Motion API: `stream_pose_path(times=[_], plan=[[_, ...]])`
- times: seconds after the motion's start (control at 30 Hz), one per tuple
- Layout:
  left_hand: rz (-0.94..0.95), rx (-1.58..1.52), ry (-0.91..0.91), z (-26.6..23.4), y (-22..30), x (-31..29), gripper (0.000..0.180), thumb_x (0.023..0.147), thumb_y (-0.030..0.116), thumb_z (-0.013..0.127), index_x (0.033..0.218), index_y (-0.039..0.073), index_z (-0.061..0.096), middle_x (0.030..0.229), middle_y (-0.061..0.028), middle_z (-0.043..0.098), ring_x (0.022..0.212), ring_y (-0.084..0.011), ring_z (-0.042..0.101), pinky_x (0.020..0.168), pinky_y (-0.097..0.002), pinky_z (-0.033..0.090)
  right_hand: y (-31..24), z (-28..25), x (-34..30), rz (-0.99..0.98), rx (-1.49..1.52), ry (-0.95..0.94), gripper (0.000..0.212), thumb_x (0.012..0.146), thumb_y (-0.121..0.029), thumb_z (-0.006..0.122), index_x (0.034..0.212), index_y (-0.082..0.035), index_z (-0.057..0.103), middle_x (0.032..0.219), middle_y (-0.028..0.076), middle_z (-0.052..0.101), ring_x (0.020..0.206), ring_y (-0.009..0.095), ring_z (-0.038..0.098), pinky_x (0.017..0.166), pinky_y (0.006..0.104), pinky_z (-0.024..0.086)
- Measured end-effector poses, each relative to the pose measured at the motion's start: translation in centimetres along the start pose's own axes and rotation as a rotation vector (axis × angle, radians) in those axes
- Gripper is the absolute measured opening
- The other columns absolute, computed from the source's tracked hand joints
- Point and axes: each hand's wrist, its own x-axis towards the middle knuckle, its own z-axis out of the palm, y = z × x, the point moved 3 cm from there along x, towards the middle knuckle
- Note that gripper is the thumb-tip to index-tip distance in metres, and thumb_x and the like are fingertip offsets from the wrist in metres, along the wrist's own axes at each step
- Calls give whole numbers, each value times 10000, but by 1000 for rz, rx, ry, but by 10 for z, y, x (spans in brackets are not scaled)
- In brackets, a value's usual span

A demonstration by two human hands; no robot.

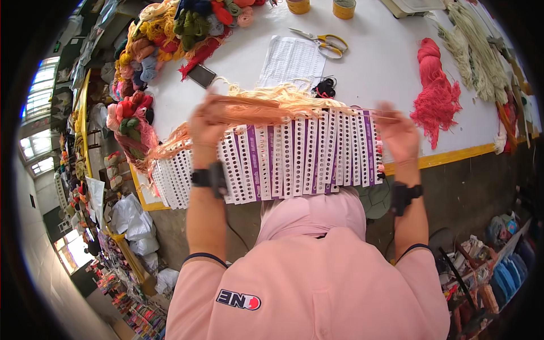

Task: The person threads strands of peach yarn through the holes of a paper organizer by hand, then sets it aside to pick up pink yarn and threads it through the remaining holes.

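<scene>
One peach thread bundle (pixel 255 113) stretches along punched cards (pixel 309 158) — left hand (pixel 208 122) apparently closed on it, right hand (pixel 400 136) too blurred to tell; leftmost strands (pixel 174 141) laid, bundle seemingly pending.

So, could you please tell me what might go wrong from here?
The peach-orange threads stretched between the left hand and right hand could snag on the loose cream threads beside them. The perforated cards appear to overhang the table's yellow edge, so a bump might knock some off.

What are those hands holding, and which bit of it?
Peach-orange yarn. The left hand seems to hold the bundle's left end; the right hand, thin strands at the other end. Blur hides the exact finger grip.
</scene>
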Motion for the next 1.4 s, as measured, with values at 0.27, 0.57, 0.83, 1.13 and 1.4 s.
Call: stream_pose_path(times=[0.27,0.57,0.83,1.13,1.4], plan=[[649,25,255,-80,199,-10,70,915,60,537,916,-8,555,626,36,400,486,-55,324,448,-216,236,-388,-171,-173,-1005,-622,817,138,842,-57,490,822,22,602,696,97,566,667,206,534,724,362,441],[-129,1035,263,33,-153,37,94,842,159,621,824,75,659,727,5,539,594,-88,431,499,-262,336,-50,-81,38,-442,-1632,212,155,886,-75,486,969,12,583,910,73,579,755,115,576,678,273,501],[-269,1407,140,-8,-248,82,143,728,92,713,821,-15,698,662,-37,613,581,-102,538,537,-283,429,64,-31,87,23,-1639,-122,87,874,-82,586,831,-11,559,647,51,647,599,104,623,564,265,483],[-390,1183,11,-3,-240,73,74,805,60,615,771,28,672,622,35,533,506,-38,419,445,-230,305,70,-27,97,-1,-1808,-223,67,842,-88,567,830,-23,560,610,91,625,580,208,635,624,337,499],[-347,1341,-33,4,-244,72,82,797,76,623,732,29,637,641,14,550,549,-69,467,495,-254,375,61,-8,93,-252,-1974,-262,115,860,-61,578,963,-17,549,618,64,601,579,147,605,563,299,473]])
